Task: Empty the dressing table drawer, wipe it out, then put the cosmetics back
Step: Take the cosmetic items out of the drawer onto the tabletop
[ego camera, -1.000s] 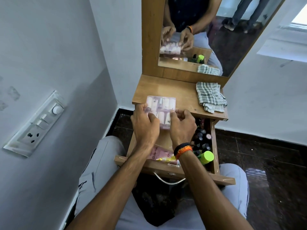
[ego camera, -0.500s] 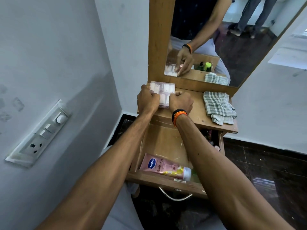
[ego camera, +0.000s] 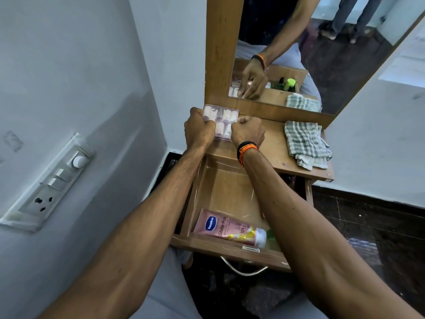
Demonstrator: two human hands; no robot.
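While both hands sit on the clear case (ego camera: 221, 122) at the back left of the tabletop (ego camera: 273, 148), hard against the mirror frame (ego camera: 224, 54), emptying is only partly done: the pink tube (ego camera: 226, 227) is in the drawer (ego camera: 226, 196), lying along its front wall, and something green shows just right of the tube cap, mostly hidden by the right forearm

Left hand (ego camera: 199, 130) has curled fingers gripping the case's left edge; right hand (ego camera: 248, 132) is curled at the right edge, pinching or pressing it, can't tell which from behind the knuckles

Handling guesses:
- case: thin rigid plastic with small pale pieces inside, light, probably slick and brittle at the lid. Hold by the two long edges, keep it flat so the contents don't shift
- tube: soft squeezable body, hard white cap, light. Take it round the middle without squeezing, or by the cap end
- checked cloth (ego camera: 304, 143) lies bunched at the right of the tabletop, limp, grab anywhere

Drawer floor near the back looks bare
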